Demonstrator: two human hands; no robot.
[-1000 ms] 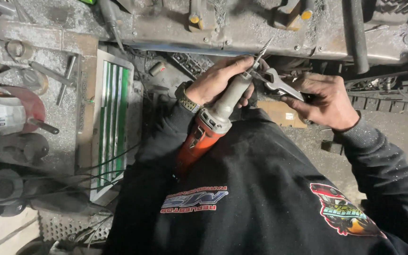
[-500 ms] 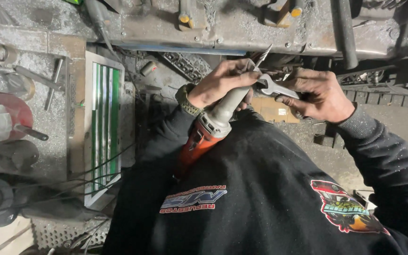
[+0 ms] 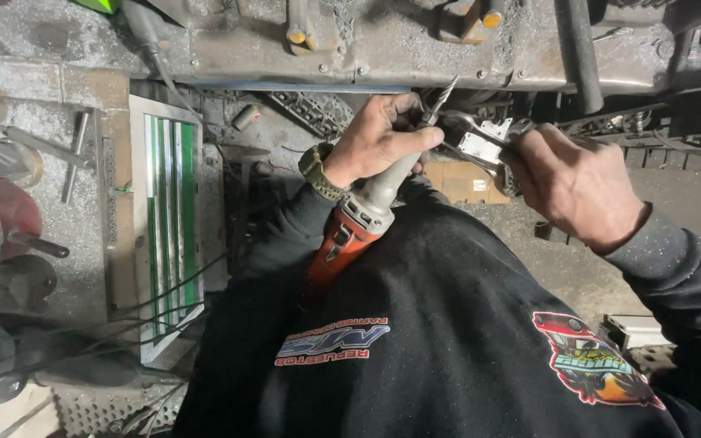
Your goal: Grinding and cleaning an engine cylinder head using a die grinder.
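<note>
- Nearest the camera is the person's black sweatshirt [image 3: 448,349] with coloured prints; both sleeves reach forward from it.
- The orange grinder [image 3: 349,235] lies against the chest, its grey neck running up into the left hand [image 3: 375,138].
- The left hand is clenched round that neck, thumb over the top; a watch [image 3: 318,172] sits on the wrist.
- The pointed bit [image 3: 441,99] sticks up past the left fingers, tip in the air and touching no work.
- The right hand [image 3: 574,182] grasps a small metal wrench [image 3: 480,142], whose end lies at the collet just below the bit.
- As I judge it, the bit is being fitted or tightened: it is seated, the wrench is on, and no grinding is under way.
- Left of the sleeve stands a green-and-white striped panel [image 3: 168,219]; past it a grey desk [image 3: 34,122] carries loose metal parts.
- Farthest off runs a dusty steel frame [image 3: 415,49] with bolts and a dark bar.
</note>
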